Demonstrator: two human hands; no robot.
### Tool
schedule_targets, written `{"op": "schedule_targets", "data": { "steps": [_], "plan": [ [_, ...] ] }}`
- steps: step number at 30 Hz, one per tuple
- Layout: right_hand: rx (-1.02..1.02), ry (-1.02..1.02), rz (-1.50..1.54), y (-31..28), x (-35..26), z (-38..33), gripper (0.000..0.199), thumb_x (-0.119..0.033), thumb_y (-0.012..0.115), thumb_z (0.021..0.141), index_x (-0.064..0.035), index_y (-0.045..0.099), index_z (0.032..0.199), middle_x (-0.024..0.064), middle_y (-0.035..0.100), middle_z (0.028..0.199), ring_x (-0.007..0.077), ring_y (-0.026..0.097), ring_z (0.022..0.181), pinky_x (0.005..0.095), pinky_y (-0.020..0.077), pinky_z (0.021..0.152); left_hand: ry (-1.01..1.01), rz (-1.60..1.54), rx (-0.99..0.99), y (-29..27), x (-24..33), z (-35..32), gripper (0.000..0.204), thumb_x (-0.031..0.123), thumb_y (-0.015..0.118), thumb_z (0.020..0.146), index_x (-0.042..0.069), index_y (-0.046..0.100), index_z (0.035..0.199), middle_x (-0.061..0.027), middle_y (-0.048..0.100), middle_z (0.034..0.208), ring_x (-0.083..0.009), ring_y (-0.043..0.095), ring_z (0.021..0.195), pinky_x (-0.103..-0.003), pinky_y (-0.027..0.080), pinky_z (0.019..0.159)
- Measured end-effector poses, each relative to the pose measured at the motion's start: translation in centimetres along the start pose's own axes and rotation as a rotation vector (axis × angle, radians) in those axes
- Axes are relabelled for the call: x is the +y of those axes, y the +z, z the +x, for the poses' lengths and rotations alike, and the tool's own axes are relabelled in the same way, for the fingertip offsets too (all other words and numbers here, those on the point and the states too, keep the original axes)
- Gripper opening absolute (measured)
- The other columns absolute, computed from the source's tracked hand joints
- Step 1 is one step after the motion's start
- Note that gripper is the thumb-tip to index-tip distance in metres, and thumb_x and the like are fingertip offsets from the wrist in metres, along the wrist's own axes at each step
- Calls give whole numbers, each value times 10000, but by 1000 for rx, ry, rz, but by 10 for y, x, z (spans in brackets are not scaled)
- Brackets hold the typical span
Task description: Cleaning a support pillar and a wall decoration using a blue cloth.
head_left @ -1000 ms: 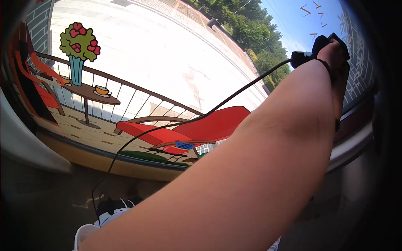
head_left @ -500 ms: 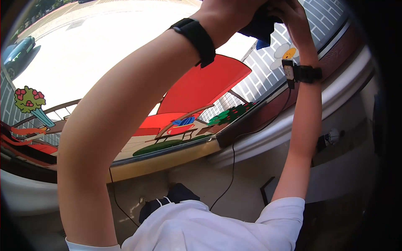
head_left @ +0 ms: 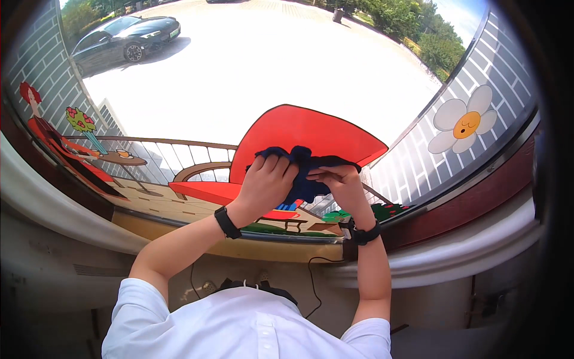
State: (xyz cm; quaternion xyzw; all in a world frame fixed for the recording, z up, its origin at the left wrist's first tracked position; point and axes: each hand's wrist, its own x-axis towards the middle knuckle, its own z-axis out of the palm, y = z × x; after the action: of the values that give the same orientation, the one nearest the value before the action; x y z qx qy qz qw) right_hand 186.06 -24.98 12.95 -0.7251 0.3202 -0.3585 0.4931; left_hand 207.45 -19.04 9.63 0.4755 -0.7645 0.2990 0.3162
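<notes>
A bunched dark blue cloth is held up between my two hands, in front of a window painted with cartoon figures. My left hand has its fingers curled over the left part of the cloth. On the other side my right hand pinches the cloth's right end between thumb and fingers. Behind the cloth lies a big red painted shape on the glass. Black straps sit on both wrists, and the right one carries a small device.
A yellowish sill runs along the window's foot. Dark red frame and white moulding continue to the right. A thin black cable hangs by my right side. Outside, a dark car is parked at the far left.
My hands and the cloth have come down from high on the right to the middle of the window. The view has swung, showing more of the yard and the painted flower.
</notes>
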Motion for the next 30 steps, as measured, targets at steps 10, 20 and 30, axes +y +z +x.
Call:
{"op": "schedule_targets", "data": {
  "steps": [10, 20, 30],
  "plan": [
    [-210, 18, 21, 18, 95, -18, 273, 24, 526, 941, 22, 633, 1192, 170, 699, 1119, 280, 674, 1083, 321, 528, 904, -452, -186, -202, 22, 36, -44, 431, 100, 675, 714, 18, 565, 1123, -198, 547, 1018, -410, 522, 974, -499, 434, 873],
    [-174, -153, 194, 29, 48, 7, 296, 13, 509, 958, 73, 543, 1245, 210, 671, 1201, 284, 656, 1151, 342, 521, 967, -734, -729, 177, -26, -9, -19, 457, 124, 657, 840, -33, 470, 1226, -150, 600, 938, -244, 602, 865, -350, 490, 795],
    [-280, -10, 321, 94, 7, 37, 358, -85, 546, 999, 73, 454, 1307, 204, 591, 1317, 282, 591, 1236, 366, 470, 1041, -952, -1651, -103, -61, -82, -70, 580, 214, 547, 942, -28, 387, 1443, -172, 516, 1358, -256, 598, 1175, -387, 459, 1041]
  ]
}}
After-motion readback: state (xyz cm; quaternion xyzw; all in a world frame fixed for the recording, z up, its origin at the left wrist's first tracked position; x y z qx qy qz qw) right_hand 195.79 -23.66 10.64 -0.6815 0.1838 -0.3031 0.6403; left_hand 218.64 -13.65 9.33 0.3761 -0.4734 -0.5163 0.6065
